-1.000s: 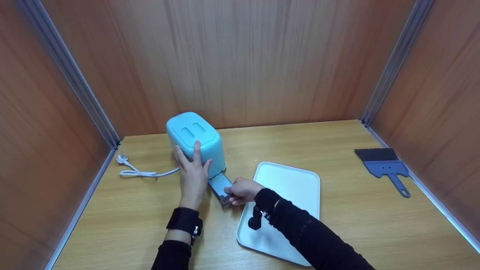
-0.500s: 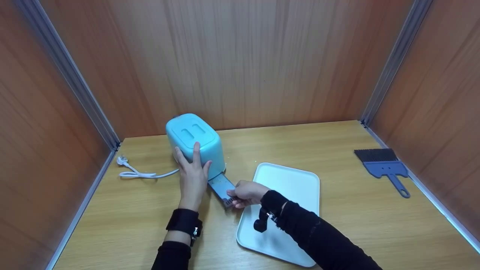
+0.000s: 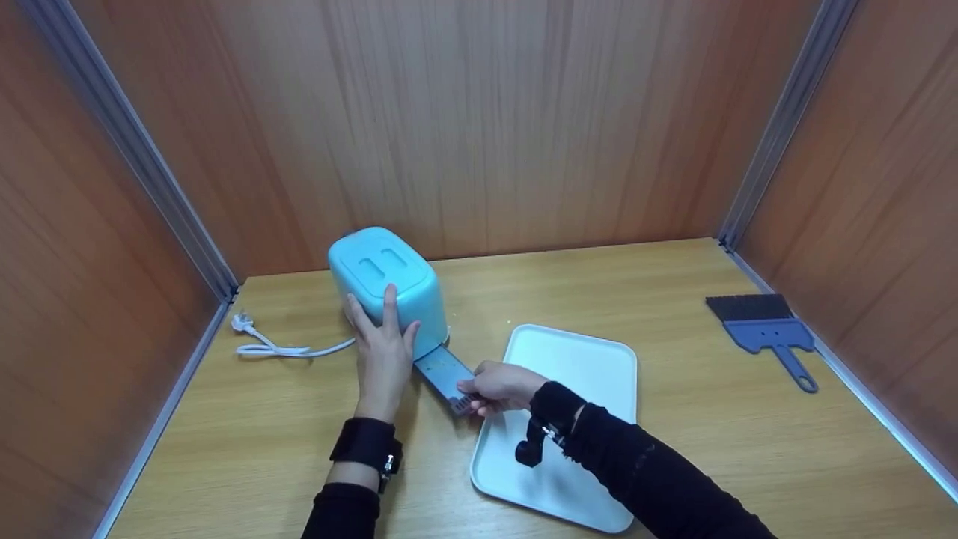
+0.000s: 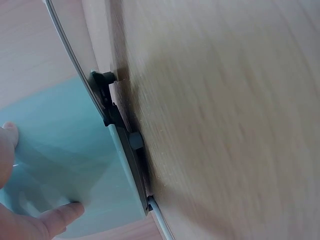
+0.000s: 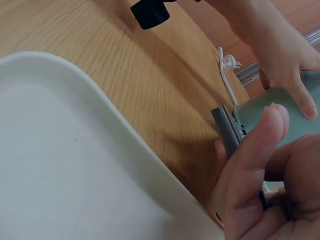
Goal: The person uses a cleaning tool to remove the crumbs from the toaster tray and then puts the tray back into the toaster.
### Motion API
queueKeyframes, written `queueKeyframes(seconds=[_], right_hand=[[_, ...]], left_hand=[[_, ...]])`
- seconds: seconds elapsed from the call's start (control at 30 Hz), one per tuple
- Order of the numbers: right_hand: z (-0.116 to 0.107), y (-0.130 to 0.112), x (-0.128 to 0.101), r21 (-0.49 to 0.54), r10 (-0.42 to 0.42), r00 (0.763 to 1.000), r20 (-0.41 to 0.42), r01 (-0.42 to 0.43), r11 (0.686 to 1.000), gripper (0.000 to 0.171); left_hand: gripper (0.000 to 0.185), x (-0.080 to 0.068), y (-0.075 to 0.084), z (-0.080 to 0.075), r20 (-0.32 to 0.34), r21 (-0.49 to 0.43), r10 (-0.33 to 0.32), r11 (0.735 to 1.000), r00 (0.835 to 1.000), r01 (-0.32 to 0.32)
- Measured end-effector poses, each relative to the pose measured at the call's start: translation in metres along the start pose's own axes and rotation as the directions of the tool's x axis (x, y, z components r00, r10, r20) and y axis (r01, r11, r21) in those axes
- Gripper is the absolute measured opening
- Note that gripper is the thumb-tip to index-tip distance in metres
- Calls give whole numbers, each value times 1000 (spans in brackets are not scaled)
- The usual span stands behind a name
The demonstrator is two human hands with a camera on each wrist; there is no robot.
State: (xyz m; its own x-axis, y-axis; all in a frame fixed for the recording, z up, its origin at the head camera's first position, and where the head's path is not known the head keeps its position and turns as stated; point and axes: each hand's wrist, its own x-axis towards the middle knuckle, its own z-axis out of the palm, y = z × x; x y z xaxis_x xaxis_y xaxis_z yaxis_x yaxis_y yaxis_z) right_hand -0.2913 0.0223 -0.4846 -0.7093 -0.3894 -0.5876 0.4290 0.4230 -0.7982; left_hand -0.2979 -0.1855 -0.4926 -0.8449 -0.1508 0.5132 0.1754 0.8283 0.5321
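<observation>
A light blue toaster with a closed lid stands left of centre in the head view. My left hand rests on its near end, fingers spread. From the toaster's base a grey metal crumb tray sticks out, and small crumbs show on it. My right hand pinches the outer end of that tray between thumb and fingers. In the left wrist view, the crumb tray slants out of the toaster's base. The right wrist view shows the tray's dark edge beside my fingers; its inner end is hidden.
A white serving tray lies partly under my right forearm. A blue brush with dark bristles rests at the right near the side wall. The toaster's white cord is looped on the left. Wooden panels enclose the table.
My right hand has moved slightly right and toward me, drawing the crumb tray a little further out of the toaster. The left hand keeps its place on the toaster.
</observation>
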Motion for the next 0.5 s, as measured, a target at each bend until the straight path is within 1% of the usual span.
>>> queueKeyframes(seconds=[0.1, 0.2, 0.27, 0.4, 0.5], right_hand=[[-1, 3, -3, 2, 1, 1000, -11, -1, 1000, 45], [-4, 4, -6, 4, 0, 1000, -23, 0, 1000, 49], [-4, 4, -8, 1, -5, 1000, -26, 5, 1000, 48], [-5, 5, -10, 1, -9, 1000, -22, 9, 1000, 43], [-5, 7, -11, 10, -6, 1000, -25, 6, 1000, 48]], left_hand=[[71, -1, 0, 1, 8, 0, -3, 1000, 1000, 3], [71, 0, 1, 2, -6, -4, 5, 1000, 1000, -5], [70, 1, 0, 2, -28, -9, 26, 1000, 999, -26], [70, 0, -1, 1, -40, -11, 49, 999, 998, -50], [70, -2, -2, 0, -36, -5, 47, 999, 998, -47]])
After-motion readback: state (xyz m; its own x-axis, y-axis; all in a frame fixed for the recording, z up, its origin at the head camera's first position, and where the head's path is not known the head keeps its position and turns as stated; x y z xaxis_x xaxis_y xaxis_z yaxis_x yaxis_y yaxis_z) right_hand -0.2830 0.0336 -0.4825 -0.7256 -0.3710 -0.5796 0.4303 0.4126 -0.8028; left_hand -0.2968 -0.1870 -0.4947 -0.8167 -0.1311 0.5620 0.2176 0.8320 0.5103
